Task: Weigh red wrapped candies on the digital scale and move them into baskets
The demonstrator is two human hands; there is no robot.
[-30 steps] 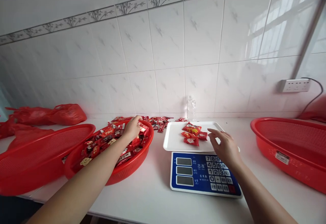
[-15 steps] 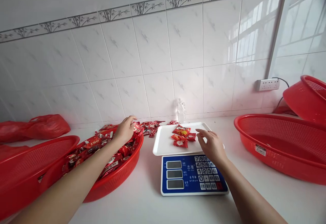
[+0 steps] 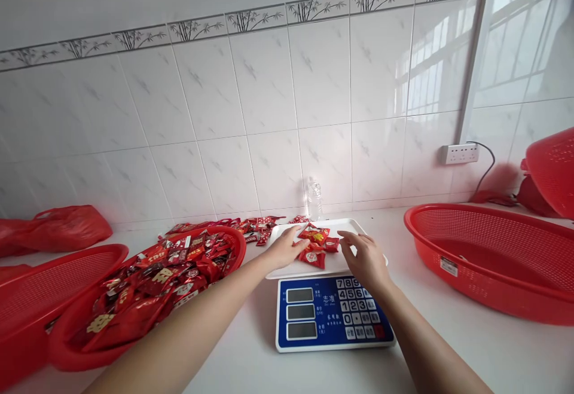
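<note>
My left hand [image 3: 286, 249] is over the left side of the white weighing tray [image 3: 287, 271]. Its thumb and forefinger are apart beside a small pile of red-wrapped candies [image 3: 313, 258], and I see nothing held between them. On the pile's other side hovers my right hand [image 3: 365, 257], thumb and fingers spread and slightly bent, holding nothing. A larger red and yellow packet [image 3: 315, 234] lies at the back of the pile. Below the tray is the scale's blue keypad panel [image 3: 330, 338], its displays dark. The red basket [image 3: 241, 249] full of wrapped candies stands to the left, partly behind my left forearm.
Loose red packets [image 3: 258, 225] lie along the wall beside a clear plastic bottle [image 3: 314, 198]. On the right stands a red perforated basket [image 3: 488, 289]; another basket [image 3: 27, 289] is at far left, before a red plastic bag [image 3: 72, 226]. A power strip [image 3: 461, 154] is on the tiled wall.
My left hand has moved right, from the full basket to the tray beside the candies. The right hand stays near the tray's right side. The view has shifted slightly.
</note>
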